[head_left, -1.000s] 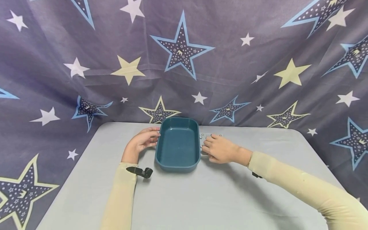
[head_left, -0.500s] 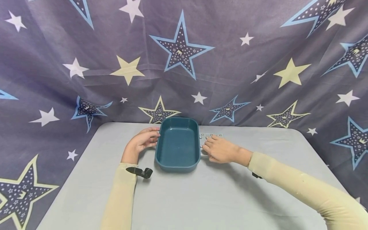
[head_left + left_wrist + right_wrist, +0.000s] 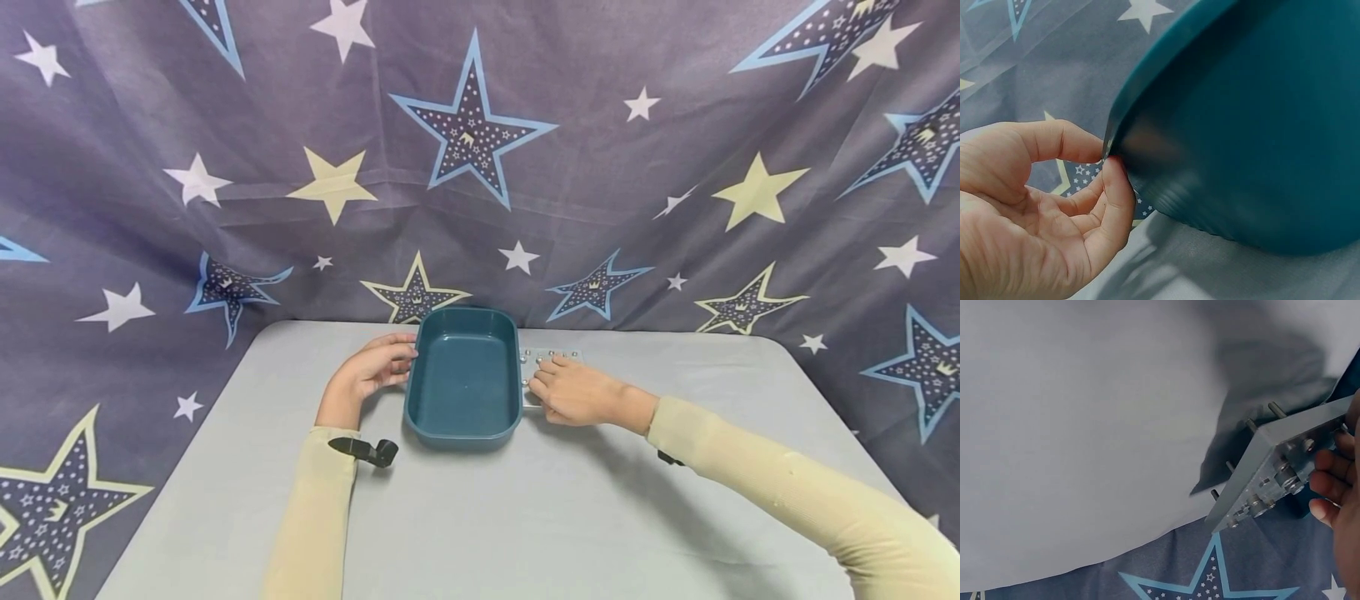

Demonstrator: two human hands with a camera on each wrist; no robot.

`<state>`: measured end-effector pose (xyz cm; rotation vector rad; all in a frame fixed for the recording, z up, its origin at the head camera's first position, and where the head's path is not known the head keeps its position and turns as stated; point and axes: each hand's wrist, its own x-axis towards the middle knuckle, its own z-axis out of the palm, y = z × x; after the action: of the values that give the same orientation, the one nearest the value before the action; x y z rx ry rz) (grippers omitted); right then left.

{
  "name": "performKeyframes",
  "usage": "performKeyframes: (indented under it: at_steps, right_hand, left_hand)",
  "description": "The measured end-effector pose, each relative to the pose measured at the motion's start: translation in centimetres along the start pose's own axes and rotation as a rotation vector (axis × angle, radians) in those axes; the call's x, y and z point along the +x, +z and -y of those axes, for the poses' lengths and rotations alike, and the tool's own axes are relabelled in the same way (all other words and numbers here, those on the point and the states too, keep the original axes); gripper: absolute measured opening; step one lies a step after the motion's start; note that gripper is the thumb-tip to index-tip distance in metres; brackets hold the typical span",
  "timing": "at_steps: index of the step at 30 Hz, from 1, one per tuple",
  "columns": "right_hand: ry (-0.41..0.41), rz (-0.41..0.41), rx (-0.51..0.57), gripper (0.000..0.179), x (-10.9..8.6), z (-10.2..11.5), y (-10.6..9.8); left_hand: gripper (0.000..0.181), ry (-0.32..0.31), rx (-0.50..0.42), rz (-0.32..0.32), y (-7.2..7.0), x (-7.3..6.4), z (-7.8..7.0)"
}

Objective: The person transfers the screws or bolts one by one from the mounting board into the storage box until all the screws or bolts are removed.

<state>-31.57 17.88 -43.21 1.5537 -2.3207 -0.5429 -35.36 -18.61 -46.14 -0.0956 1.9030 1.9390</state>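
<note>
A deep blue-green rectangular tray (image 3: 468,379) sits near the table's back edge. My left hand (image 3: 378,362) is at its left side, the rim pinched between thumb and fingers, as the left wrist view shows. Beside the tray's right side lies a flat metal plate (image 3: 1254,481) carrying several bolts (image 3: 1287,478), some with shanks standing out from its other face. My right hand (image 3: 573,390) is over the plate with curled fingers, fingertips gathered at a small screw (image 3: 1344,428) that is mostly hidden by them. Part of this hand is cut off in the right wrist view.
A light grey cloth covers the table (image 3: 450,525). Behind it hangs a dark curtain (image 3: 585,192) printed with stars, right at the table's back edge. Black straps (image 3: 367,450) are on the sleeves at both wrists.
My right fingers have shifted slightly, uncovering more bolts along the plate's far edge. The left hand and the tray stay in place.
</note>
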Motion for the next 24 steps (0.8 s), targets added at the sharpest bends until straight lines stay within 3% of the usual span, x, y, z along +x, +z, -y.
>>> performKeyframes:
  at_steps: [24]
  right_hand:
    - [0.007, 0.023, 0.016, 0.02, 0.36, 0.13, -0.05]
  left_hand:
    - [0.057, 0.01, -0.011, 0.007, -0.05, 0.23, 0.2]
